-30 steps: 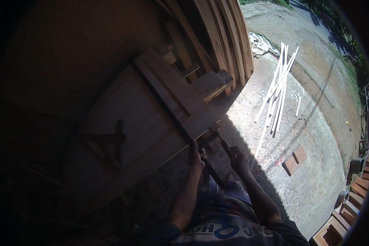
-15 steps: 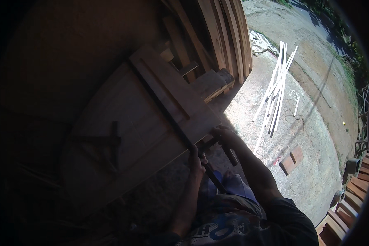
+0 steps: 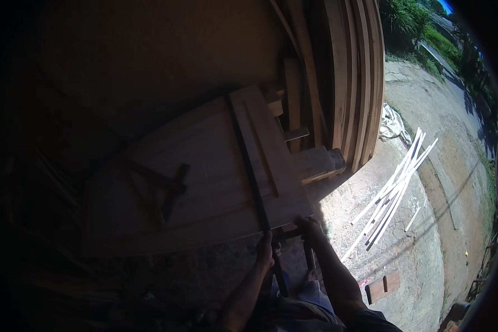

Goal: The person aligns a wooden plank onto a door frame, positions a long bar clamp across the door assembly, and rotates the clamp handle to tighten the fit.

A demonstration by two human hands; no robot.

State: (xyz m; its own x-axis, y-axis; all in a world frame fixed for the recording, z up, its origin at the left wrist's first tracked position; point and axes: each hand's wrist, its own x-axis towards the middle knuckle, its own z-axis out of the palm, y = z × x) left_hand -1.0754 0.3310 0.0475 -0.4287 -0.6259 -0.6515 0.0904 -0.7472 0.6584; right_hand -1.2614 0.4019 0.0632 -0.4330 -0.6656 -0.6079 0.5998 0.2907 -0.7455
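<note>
- Running across the wooden panel (image 3: 210,171), the dark bar (image 3: 248,157) passes from the far edge over the near edge and on toward the person's body.
- Between the panel's near edge and the body lies a shaded gap, in which both hands work; the bar's end reaches through it.
- Beyond the panel's right edge, a wooden block-like support (image 3: 315,161) stands just beside it, with tall upright boards (image 3: 353,83) farther out, so room is tight at that far corner.
- Farther right, the sunlit ground (image 3: 418,260) gives open room, broken by a loose heap of white strips (image 3: 393,193) and a brown wooden piece (image 3: 383,286), both well apart from the hands.
- On the left, deep shadow hides how much space there is.
- Left hand (image 3: 266,252): fingers closed around the bar just off the panel's near edge, most of the bar's length stretching away beyond this grip.
- Right hand (image 3: 309,229): at the panel's near right corner, fingers bent, beside a short dark piece (image 3: 309,255) that hangs below; whether it grips that piece or the corner, I cannot tell.
- Atop the panel, a narrow wooden strip (image 3: 262,148) lies right of the bar and a wooden frame (image 3: 177,188) lies left of it.
</note>
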